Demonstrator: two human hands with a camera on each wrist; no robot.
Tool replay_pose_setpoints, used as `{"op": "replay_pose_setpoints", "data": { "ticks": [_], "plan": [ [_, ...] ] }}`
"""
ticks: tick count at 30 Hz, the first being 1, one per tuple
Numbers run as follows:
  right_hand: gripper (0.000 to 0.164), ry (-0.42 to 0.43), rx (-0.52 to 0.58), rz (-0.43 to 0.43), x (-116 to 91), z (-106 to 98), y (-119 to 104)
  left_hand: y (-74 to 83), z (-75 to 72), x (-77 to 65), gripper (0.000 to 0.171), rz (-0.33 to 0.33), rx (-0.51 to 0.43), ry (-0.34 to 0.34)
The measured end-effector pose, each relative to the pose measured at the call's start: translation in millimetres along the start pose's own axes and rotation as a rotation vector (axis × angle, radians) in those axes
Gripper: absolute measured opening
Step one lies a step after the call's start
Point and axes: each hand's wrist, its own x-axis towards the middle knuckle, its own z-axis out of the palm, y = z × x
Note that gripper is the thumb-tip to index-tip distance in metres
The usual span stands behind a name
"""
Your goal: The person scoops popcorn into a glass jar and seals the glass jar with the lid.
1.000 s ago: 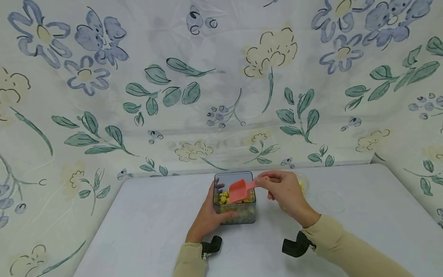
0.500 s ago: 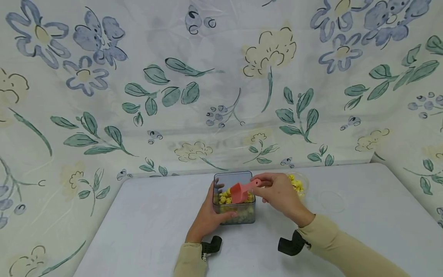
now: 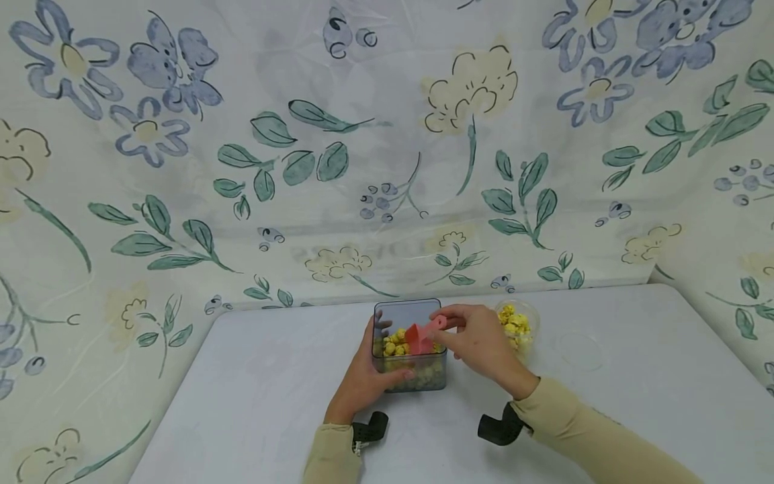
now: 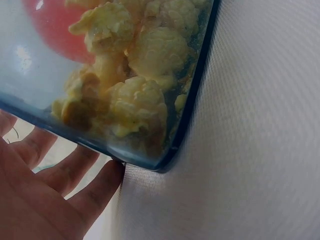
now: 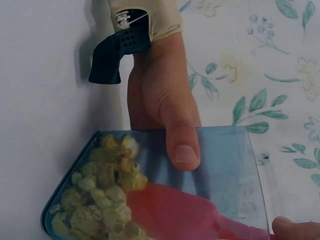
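Observation:
A clear bluish square storage container stands on the table, part filled with yellow popcorn. My left hand grips it from the left side, the thumb across the front wall and the fingers round the far side. My right hand pinches the handle of a small pink scoop over the container's right side. The scoop's blade is down inside, tilted against the popcorn. Through the wall in the right wrist view, the pink scoop blade lies beside the popcorn. In the left wrist view, my left fingers meet the container's edge.
Behind my right hand stands a round clear tub with more yellow popcorn. A thin clear round lid lies to its right on the white table. A flowered cloth hangs along the table's back edge.
My right hand has moved left and turned the scoop, whose blade has gone from tilted across the container's top to lower inside. The popcorn tub shows more now. My left hand stays put.

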Motion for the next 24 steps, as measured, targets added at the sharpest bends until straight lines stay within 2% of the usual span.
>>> {"op": "replay_pose_setpoints", "data": {
  "ticks": [5,11,18,24],
  "plan": [
    [0.024,0.032,-0.082,-0.064,-2,1,1,-1.0,0.6,0.7,0.110,-0.003,0.010,0.000],
    [0.029,0.100,-0.124,-0.143,-2,-2,4,-0.5,0.5,0.8,0.110,-0.008,0.010,-0.002],
    [0.025,0.134,-0.131,-0.125,-2,-8,8,0.4,0.4,1.1,0.109,-0.021,-0.007,-0.006],
    [0.027,0.133,-0.124,-0.114,-3,-9,11,-0.1,0.2,0.5,0.109,-0.003,-0.012,-0.004]
  ]
}}
